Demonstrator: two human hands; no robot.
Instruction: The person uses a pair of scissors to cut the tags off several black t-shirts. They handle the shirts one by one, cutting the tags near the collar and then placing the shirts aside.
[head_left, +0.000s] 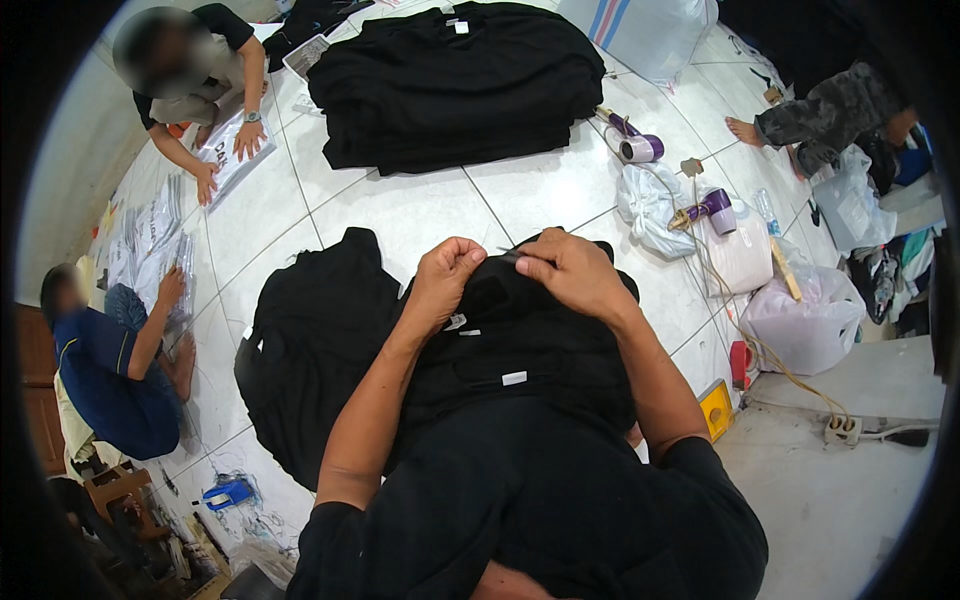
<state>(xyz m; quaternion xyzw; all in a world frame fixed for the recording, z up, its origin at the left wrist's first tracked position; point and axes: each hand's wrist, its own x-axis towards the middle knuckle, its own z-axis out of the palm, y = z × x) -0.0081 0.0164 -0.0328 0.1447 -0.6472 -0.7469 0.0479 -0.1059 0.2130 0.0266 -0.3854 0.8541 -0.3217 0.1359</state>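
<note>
Black garments (517, 330) with small white labels lie over my lap and in front of me. My left hand (442, 281) is pinched just above them, and a thin thread seems to rise from its fingertips. In my right hand (574, 270) is a small metal cutting tool (510, 253), its tip pointing left toward my left hand; its exact kind is hard to tell. Another heap of black garments (322, 322) rests on the tiles to the left. Farther ahead lies a large stack of folded black garments (457, 90).
On the right are two purple hair dryers (643, 148), plastic bags (802, 322), a cable and a power socket (841, 430). Two people handle packed garments at left (225, 165); another person's leg (817, 120) shows at upper right. A blue tape dispenser (227, 495) sits lower left.
</note>
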